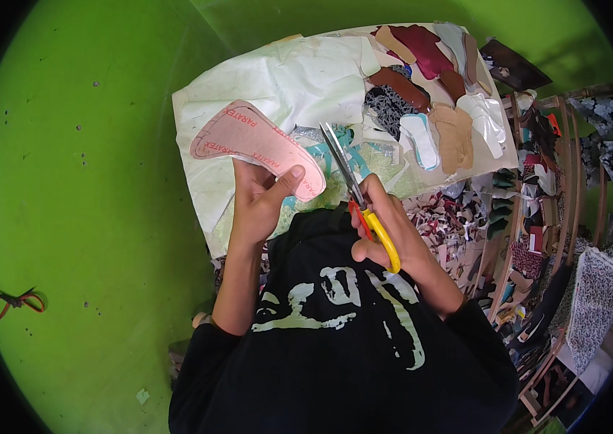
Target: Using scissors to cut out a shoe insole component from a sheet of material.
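Pink sole-shaped piece (257, 145) is clamped in left hand (254, 197); scissors (355, 189) with yellow and red handles are gripped by right hand (394, 220), blades slightly parted.

A gap runs between 2 obstacles: the pink insole (254, 145) and the scissors (353, 186).

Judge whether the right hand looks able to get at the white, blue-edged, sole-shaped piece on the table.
Probably not to grasp it as things stand: the right hand holds yellow-and-red-handled metal scissors, though nothing seems to cover the white piece.
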### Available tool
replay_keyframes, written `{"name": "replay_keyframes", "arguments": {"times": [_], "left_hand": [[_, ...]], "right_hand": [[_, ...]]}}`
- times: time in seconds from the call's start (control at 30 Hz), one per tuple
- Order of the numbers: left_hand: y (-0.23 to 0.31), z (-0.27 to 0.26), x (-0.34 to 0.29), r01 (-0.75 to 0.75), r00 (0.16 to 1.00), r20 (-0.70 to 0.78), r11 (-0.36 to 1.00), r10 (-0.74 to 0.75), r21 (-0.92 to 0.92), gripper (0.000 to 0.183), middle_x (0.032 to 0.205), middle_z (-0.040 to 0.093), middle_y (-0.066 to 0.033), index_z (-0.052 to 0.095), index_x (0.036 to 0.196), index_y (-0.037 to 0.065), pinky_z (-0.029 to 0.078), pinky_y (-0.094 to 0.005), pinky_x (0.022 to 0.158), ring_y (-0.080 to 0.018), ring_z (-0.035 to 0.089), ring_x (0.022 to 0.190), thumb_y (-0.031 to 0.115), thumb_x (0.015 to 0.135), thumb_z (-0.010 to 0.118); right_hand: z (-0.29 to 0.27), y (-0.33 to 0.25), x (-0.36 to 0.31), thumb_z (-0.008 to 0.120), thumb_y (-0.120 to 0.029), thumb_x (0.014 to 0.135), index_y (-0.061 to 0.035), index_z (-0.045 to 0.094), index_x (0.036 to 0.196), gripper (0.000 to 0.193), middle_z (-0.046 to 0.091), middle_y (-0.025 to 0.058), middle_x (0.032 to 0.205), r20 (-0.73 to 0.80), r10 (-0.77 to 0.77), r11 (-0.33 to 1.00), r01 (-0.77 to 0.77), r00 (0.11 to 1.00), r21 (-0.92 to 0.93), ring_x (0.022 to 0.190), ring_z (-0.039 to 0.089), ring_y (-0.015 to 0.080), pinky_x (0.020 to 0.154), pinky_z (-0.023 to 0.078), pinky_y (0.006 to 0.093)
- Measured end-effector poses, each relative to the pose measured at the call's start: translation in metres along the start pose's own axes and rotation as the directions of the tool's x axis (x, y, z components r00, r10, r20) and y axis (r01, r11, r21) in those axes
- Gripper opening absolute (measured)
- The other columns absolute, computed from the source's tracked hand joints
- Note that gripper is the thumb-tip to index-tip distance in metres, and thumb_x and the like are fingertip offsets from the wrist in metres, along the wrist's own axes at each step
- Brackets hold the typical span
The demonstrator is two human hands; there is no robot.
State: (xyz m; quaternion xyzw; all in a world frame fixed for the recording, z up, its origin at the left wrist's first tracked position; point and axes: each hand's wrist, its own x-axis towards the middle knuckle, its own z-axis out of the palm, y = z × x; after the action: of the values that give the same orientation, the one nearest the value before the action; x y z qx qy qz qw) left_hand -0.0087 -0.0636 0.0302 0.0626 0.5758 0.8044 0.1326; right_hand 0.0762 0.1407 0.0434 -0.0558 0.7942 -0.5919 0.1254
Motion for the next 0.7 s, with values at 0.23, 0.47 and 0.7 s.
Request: {"name": "replay_keyframes", "arguments": {"times": [0.23,0.47,0.7], "left_hand": [[-0.004,0.009,0.000,-0.099,0.990,-0.087,0.989,0.109,0.109,0.063,0.119,0.053,-0.0141,0.026,0.137,0.001,0.053,-0.0321,0.082,-0.0194,0.058,0.104,-0.005,0.088,0.065],[-0.003,0.010,0.002,-0.111,0.984,-0.129,0.989,0.124,0.100,0.065,0.117,0.052,-0.0144,0.024,0.138,0.001,0.054,-0.0301,0.077,-0.0187,0.058,0.100,-0.004,0.088,0.065],[-0.013,0.008,-0.001,-0.152,0.968,-0.190,0.986,0.163,0.075,0.066,0.120,0.050,-0.0138,0.023,0.139,0.002,0.049,-0.0331,0.087,-0.0195,0.056,0.104,-0.005,0.088,0.065]], "right_hand": [[0.007,0.008,-0.001,0.082,-0.055,0.070,-0.0009,0.035,0.108,0.081,0.051,0.0207,0.083,0.064,-0.041,0.992,0.048,0.997,-0.120,0.073,0.053,0.0445,0.070,0.046,0.0453],[0.010,0.016,-0.008,0.078,-0.055,0.074,-0.0022,0.038,0.108,0.075,0.052,0.0191,0.084,0.012,-0.013,0.989,0.015,1.000,-0.145,0.072,0.054,0.0389,0.070,0.046,0.0438],[0.017,0.019,-0.004,0.076,-0.058,0.075,-0.0005,0.037,0.105,0.076,0.052,0.0191,0.081,-0.049,-0.026,0.997,0.023,0.998,-0.071,0.070,0.054,0.0410,0.066,0.046,0.0436]]}}
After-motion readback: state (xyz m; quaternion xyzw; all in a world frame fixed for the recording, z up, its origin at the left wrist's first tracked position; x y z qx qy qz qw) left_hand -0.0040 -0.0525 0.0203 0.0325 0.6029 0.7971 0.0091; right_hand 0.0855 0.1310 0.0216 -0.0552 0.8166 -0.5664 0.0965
